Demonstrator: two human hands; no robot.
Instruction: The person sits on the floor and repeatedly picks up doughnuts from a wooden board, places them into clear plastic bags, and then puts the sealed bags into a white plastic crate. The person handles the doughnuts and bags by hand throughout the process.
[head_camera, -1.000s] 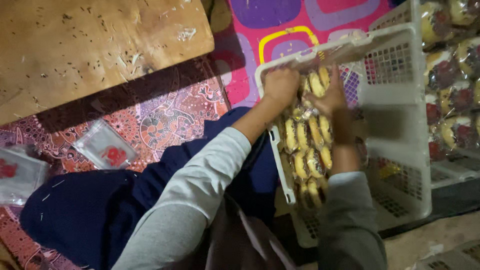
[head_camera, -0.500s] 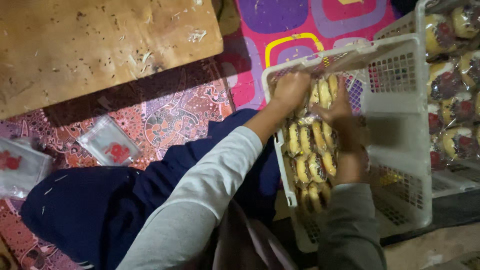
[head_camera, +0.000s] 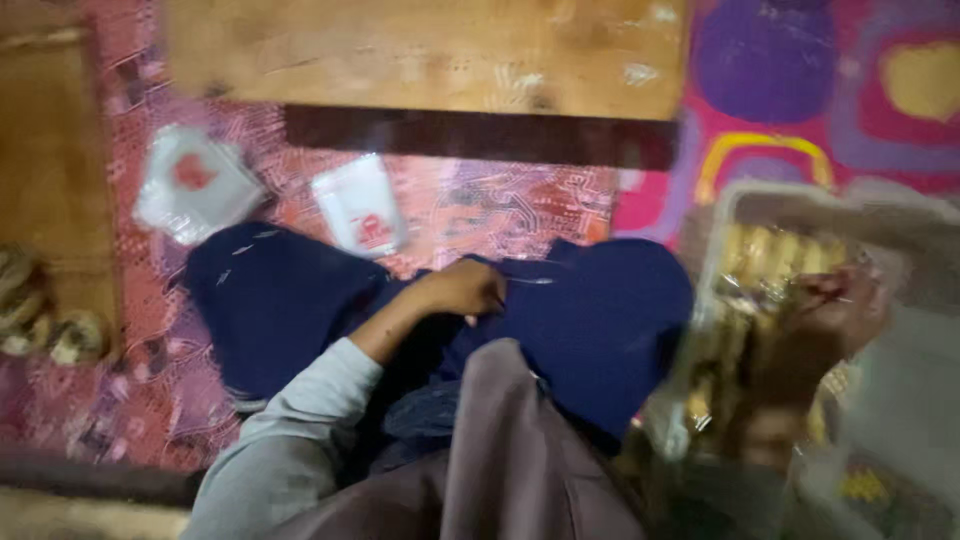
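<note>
Left hand: the left hand rests on the dark blue fabric over the lap, just left of frame centre; fingers curled loosely inward, nothing visibly gripped.
Right hand: the right hand sits at about 3 o'clock, heavily blurred, laid against the stack of wrapped pastries. Fingers appear bent over the wrapping; whether they close fully on it cannot be told.
Item location: the pastries stand in rows inside the white plastic basket, at 3 to 4 o'clock, touching the knee.
Handling, judged: light, soft-crumbed goods in thin clear film. The film looks slick and crackly, so a pinch at one corner would likely slip or tear. The contents would crush under pressure.
Hold point, judged: flat of the palm and fingers along the long side of a row, supporting from below, not squeezing the top.
Basket, judged: rigid lattice walls, light, stiff enough to lift by the rim.
Surface: patterned red and pink floor mat, soft and uneven; brighter purple and yellow mat at 1 o'clock.
Room: low wooden table across 12 o'clock, its underside in shadow. Two clear packets with red marks lie on the mat at 10 to 11 o'clock, well apart from both hands. More pastries, dim, at 9 o'clock.
Visibility: right side smeared by motion; detail there is unreliable.
</note>
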